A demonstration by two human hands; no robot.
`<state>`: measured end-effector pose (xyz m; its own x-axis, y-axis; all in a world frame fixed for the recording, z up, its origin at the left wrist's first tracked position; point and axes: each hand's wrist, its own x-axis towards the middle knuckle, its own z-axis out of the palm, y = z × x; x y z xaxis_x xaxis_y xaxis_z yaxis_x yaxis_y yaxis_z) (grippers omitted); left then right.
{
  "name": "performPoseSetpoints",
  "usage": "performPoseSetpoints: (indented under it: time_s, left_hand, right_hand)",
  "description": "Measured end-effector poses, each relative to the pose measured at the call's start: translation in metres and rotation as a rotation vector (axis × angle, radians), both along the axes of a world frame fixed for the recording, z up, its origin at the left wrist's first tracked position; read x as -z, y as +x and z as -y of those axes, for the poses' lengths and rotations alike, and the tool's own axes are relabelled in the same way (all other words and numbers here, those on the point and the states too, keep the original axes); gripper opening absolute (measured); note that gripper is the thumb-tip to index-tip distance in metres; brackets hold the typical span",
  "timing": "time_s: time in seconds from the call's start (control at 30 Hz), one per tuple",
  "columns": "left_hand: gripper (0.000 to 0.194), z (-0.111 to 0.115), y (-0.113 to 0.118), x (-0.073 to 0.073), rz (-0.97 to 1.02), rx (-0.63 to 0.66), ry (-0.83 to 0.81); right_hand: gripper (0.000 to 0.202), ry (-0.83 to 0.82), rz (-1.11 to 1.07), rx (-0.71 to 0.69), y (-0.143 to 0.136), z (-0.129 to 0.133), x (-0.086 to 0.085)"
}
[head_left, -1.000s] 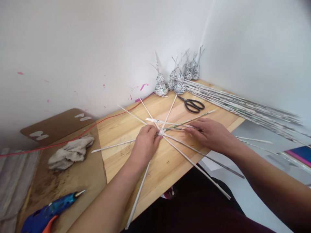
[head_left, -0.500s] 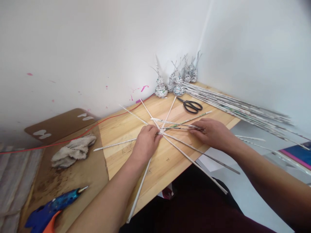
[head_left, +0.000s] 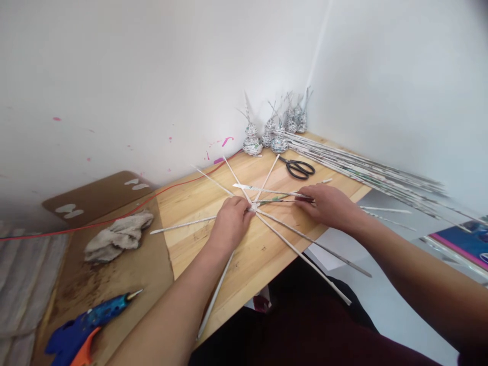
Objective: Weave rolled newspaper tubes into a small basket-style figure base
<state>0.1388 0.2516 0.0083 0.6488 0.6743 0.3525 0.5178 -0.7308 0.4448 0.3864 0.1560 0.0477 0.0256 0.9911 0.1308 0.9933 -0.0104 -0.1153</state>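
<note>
Several thin paper rods cross in a star shape on the wooden table. My left hand has its fingers closed on the centre where the rods meet; its fingertips hide part of the crossing. To the right, my right hand pinches two paper rods, one above the other. The upper one has a free white end lying over the star, left of the hand; the lower one runs to the crossing.
Black scissors lie behind my right hand. Woven paper figures and a bundle of long rods are at the back. At left are a rag, a blue glue gun and a red cord.
The free end of the upper rod has shifted slightly left over the star. Both hands keep their grips, and the whole view has moved a little.
</note>
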Motion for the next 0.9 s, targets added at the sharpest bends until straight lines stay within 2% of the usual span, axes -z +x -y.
performPoseSetpoints:
  time_s: [0.5, 0.7, 0.9]
  left_hand:
    - [0.006, 0.0, 0.001, 0.0, -0.008, -0.03, -0.015]
    - [0.008, 0.001, 0.001, 0.0, -0.005, -0.03, -0.024]
    - [0.011, 0.001, 0.002, 0.001, -0.005, -0.048, -0.019]
  right_hand:
    - [0.021, 0.028, -0.049, -0.068, -0.011, -0.004, 0.007]
    - [0.022, 0.014, -0.05, -0.076, -0.011, -0.006, 0.003]
    - [0.022, 0.078, 0.068, -0.097, -0.009, -0.011, -0.004]
